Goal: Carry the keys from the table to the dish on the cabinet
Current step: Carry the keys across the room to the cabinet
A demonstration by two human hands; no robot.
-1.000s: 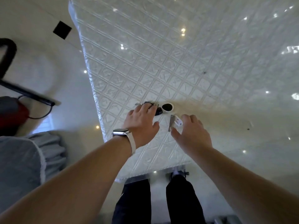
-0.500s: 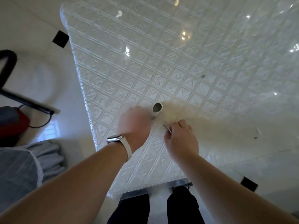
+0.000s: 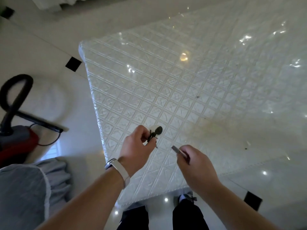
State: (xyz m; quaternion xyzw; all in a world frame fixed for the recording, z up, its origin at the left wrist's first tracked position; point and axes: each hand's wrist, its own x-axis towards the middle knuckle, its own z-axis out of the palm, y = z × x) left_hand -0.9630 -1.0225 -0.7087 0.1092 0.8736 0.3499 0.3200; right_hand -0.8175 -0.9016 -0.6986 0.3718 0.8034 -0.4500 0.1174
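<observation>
My left hand [image 3: 136, 146], with a white-strapped watch on the wrist, is closed on a dark key bunch [image 3: 153, 135] whose round black fob sticks up past the fingers; a small key blade hangs below. My right hand [image 3: 194, 161] is closed on a second key with a flat grey blade [image 3: 176, 149] pointing up-left. Both hands are lifted above the table [image 3: 166, 90], which has a glossy white embossed cover. No dish and no cabinet are in view.
A red vacuum cleaner [image 3: 15, 143] with a black handle and cord stands on the white tiled floor at the left. A grey-covered seat [image 3: 25, 193] is at lower left. My legs and a shoe [image 3: 186, 198] show below the table's near edge.
Both hands went from reaching flat over the keys on the table to closing on them and lifting them off. The view has pulled back from the table.
</observation>
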